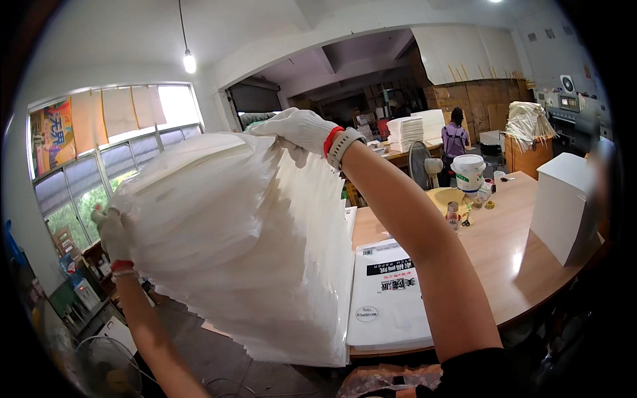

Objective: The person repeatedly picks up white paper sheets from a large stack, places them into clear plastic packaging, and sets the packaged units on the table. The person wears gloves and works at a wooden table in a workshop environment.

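Note:
A tall, leaning stack of white sheets in clear plastic sleeves (265, 245) rises before me, its edges stepped and wrinkled. My right hand (302, 136), in a white knitted glove, is closed over the top edge of the stack, the fingertips pressing into the plastic. At the far left side, my left hand (114, 232), gloved as well, grips the stack's edge; its fingers are partly hidden and slightly blurred. Beside the stack, a flat pile of printed paper packs (388, 298) lies on the table under my right forearm.
On the wooden table (494, 265) stand a block of white paper (561, 205), a white bucket (468, 174), a glass jar (452, 215), scissors (466, 220) and tape (490, 205). A grey fan (419, 169) stands behind. A person in purple (455, 139) works farther back.

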### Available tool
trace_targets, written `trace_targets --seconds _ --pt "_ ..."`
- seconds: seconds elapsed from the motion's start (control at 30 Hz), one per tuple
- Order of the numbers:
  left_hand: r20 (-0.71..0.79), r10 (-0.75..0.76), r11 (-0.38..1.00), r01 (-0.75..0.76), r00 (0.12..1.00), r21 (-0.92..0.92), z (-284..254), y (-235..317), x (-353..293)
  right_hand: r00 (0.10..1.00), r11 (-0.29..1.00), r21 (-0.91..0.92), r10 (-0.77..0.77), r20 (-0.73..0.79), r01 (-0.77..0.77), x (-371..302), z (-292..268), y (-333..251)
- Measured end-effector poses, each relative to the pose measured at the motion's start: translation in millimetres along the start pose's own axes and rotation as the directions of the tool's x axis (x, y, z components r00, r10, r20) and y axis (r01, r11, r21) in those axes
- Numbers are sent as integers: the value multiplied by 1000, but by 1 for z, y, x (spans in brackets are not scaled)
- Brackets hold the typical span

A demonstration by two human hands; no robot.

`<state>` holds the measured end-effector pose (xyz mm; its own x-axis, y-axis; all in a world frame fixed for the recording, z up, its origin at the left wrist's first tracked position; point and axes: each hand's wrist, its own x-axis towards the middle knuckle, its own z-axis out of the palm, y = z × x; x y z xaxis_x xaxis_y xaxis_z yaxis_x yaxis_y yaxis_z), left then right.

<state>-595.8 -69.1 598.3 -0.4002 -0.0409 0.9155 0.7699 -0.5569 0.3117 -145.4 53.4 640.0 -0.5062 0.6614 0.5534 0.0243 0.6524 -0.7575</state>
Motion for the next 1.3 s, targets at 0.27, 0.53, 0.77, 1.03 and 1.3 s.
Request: trace_targets --seconds 0.27,0.53,0.77,1.03,1.3 --pt "470 543 572 -716 696 399 91 101 -95 987 884 -446 -161 -6 141 1 3 5" --pt "508 523 580 -723 684 376 91 91 -80 999 981 -193 -29 -44 20 2 9 0" --pt "447 560 621 -710 698 330 82 90 -125 976 987 97 -110 -186 130 -24 22 30" --pt "737 71 859 -417 672 298 -22 -10 -448 959 972 -19 234 159 -234 -279 60 245" --pt "850 -517 835 -155 105 527 -94 74 -736 235 470 341 803 -548 -814 -638 140 377"
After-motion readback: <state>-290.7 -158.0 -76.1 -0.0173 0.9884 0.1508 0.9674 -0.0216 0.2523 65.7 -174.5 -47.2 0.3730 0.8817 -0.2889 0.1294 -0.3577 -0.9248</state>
